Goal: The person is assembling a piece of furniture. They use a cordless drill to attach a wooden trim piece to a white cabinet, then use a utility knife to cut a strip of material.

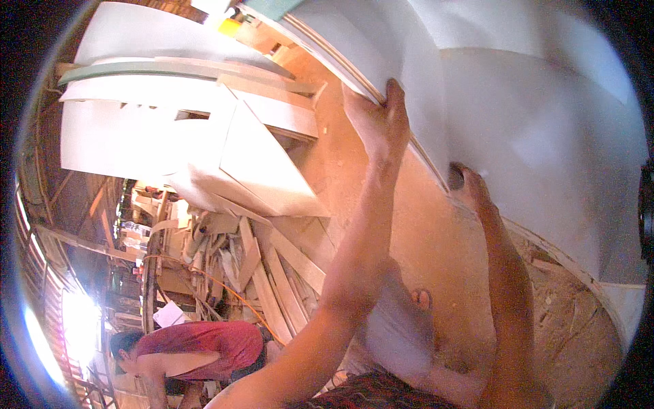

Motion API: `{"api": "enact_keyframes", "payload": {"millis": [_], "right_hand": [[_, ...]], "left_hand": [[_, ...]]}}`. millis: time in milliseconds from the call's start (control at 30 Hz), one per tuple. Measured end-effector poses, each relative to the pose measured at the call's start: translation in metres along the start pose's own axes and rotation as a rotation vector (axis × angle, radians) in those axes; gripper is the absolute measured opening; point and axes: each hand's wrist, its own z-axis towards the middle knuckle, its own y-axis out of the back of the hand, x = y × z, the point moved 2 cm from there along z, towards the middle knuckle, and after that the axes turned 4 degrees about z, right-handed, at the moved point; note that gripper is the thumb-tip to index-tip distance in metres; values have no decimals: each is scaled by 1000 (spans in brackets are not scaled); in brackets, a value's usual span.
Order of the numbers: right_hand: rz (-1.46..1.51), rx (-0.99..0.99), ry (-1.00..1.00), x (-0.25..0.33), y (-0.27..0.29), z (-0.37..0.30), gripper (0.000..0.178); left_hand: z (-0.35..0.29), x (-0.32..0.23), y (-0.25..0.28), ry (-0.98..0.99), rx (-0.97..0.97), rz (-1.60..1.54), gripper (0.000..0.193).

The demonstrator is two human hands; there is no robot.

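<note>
A large pale grey-white panel (409, 41) with a thin layered edge fills the upper right. My left hand (381, 126) is closed over this edge, thumb on the pale face and fingers on the outer side. Lower along the same edge, my right hand (473, 191) grips it with bent fingers. A dark patch shows at the right fingertips; whether it is shadow or a small object, I cannot tell. Both forearms reach up from the lower edge of the view.
White panels and boards (150, 136) are stacked at the left. Wood offcuts (266, 273) lie in a heap below them, with an orange cord (238, 296) across. A person in a red top (204, 347) bends over at lower left. Scraps (565, 313) litter the floor at right.
</note>
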Motion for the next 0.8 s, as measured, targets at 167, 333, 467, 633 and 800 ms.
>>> {"api": "enact_keyframes", "payload": {"millis": [167,333,467,633,800], "right_hand": [[6,173,-124,26,-16,-5,77],[-46,175,-121,24,-15,-6,79],[-52,121,-123,-20,8,6,78],[-196,168,-208,22,-21,-8,79],[-119,-44,-71,21,8,-13,58]], "left_hand": [[-2,11,19,89,-37,-103,39],[5,1,16,46,-95,-146,36],[9,-4,-10,17,11,-3,25],[-2,2,22,58,39,90,18],[1,-6,5,111,11,-80,19]]}}
